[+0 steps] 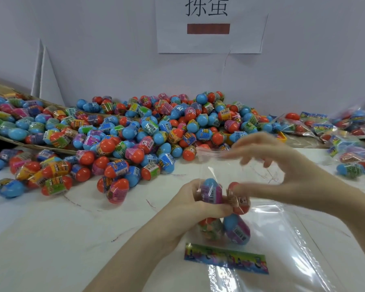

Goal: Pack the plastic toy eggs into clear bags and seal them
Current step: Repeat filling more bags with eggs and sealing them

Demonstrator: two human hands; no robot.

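Basically your left hand [195,204] gripped the egg-filled clear bag [223,207] steady — your right hand [268,165], fingers loose, pinched its mouth [215,153] up — presumably for sealing.

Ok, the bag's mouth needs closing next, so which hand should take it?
Probably the right hand: it is already up at the open top of the clear bag, fingers spread around the film. The left hand grips the eggs through the bag, steadying it.

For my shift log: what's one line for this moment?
left hand: holds eggs in bag | right hand: at bag mouth | unsealed
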